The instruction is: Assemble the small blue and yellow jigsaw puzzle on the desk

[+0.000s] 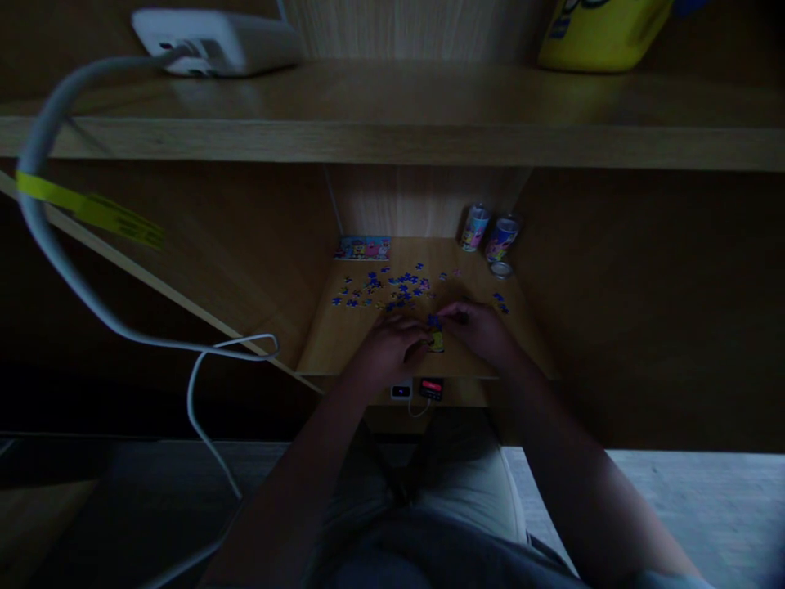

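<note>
On the wooden desk board, my left hand (397,345) is bent with its fingertips against the left edge of a small joined block of yellow puzzle pieces (437,341). My right hand (479,325) pinches a blue puzzle piece (433,320) between thumb and forefinger, at the top of that block. Whether this piece is locked into the block I cannot tell in the dim light. Beyond my hands lie several loose puzzle pieces (405,286), mostly blue. A few more blue pieces (501,303) are right of my right hand.
A picture card (365,248) lies at the back left. Two printed cans (474,227) (502,239) and a round lid (500,269) are at the back right. Overhead, a shelf (392,143) bears a white power adapter (214,42) and yellow bottle (604,37). A white cable (52,254) hangs left.
</note>
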The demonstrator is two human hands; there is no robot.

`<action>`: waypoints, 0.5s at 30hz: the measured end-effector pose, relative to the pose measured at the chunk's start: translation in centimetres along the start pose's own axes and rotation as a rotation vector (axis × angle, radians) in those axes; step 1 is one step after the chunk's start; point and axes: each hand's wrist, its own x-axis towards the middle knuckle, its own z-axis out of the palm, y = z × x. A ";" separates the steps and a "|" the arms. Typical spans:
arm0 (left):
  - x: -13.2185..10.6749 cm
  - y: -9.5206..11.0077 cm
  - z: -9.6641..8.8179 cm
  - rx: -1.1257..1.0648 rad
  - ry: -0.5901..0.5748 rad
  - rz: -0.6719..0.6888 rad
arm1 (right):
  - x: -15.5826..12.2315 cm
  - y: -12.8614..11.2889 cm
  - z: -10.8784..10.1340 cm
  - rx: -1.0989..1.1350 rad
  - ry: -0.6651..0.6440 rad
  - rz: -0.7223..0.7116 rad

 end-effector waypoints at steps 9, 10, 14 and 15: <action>0.0 0.1 0.0 0.008 -0.017 -0.009 | 0.1 -0.5 0.2 -0.093 0.036 0.013; 0.0 0.1 0.0 0.009 -0.020 -0.010 | 0.1 -0.6 0.3 -0.094 0.037 0.015; 0.0 0.1 -0.2 0.006 -0.023 -0.011 | 0.1 -0.7 0.4 -0.122 0.040 0.017; 0.0 0.1 -0.2 0.005 -0.020 -0.011 | 0.1 -0.7 0.4 -0.142 0.042 0.010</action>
